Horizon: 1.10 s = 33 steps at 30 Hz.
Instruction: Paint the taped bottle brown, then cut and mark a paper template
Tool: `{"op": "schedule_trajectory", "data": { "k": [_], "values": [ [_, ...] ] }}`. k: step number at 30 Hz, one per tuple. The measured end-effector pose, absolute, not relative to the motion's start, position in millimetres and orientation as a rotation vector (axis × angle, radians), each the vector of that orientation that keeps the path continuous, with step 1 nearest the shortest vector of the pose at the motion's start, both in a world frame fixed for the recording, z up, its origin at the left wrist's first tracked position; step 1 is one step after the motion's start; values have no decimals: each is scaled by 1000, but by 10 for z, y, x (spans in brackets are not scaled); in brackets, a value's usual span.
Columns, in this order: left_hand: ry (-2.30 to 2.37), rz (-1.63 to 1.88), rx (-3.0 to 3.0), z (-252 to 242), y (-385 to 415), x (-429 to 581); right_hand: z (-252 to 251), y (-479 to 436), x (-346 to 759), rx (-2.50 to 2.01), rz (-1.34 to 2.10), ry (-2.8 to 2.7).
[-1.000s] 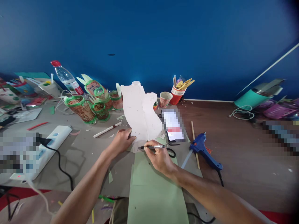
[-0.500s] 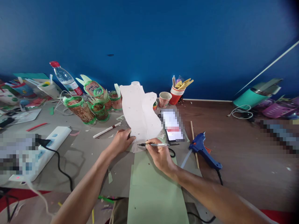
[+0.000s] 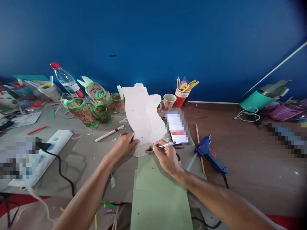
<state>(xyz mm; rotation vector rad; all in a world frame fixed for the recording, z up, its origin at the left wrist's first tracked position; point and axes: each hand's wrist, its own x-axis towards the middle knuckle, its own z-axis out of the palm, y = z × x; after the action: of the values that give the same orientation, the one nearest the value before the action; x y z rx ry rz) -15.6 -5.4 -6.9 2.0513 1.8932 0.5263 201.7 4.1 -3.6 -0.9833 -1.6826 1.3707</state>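
Observation:
A pinkish-white paper cut-out (image 3: 141, 118) with curved edges leans upright over the table, a faint crease running down its middle. My left hand (image 3: 122, 146) grips its lower left edge, with the thumb on the front; the other fingers are partly hidden. In my right hand (image 3: 166, 158) is a black-and-clear pen (image 3: 169, 144), its tip at the paper's bottom edge near a few small drawn marks. Below the cut-out lie light green sheets (image 3: 161, 201), reaching down toward my lap.
A phone (image 3: 177, 127) and a blue glue gun (image 3: 211, 155) lie to the right. Behind are paper cups (image 3: 169, 101) and brown-green decorated pots (image 3: 82, 113). At left are a white marker (image 3: 107, 134), a bottle (image 3: 68, 81) and a power strip (image 3: 56, 140) with cables. Paper scraps are scattered about.
My right hand has moved slightly right and the pen has tilted, its back end rising and its tip shifting right. My left hand and the paper stay almost where they were.

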Motion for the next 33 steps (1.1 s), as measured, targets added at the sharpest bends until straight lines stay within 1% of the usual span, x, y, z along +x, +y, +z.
{"op": "schedule_trajectory", "data": {
  "k": [9,33],
  "values": [
    [1889,535,2043,-93,-51,-177,-62,42,2017,-1011,1260,-1780],
    [1887,557,2007,-88,-50,-163,-80,43,2003,-1019,1211,-1850]
  ]
}}
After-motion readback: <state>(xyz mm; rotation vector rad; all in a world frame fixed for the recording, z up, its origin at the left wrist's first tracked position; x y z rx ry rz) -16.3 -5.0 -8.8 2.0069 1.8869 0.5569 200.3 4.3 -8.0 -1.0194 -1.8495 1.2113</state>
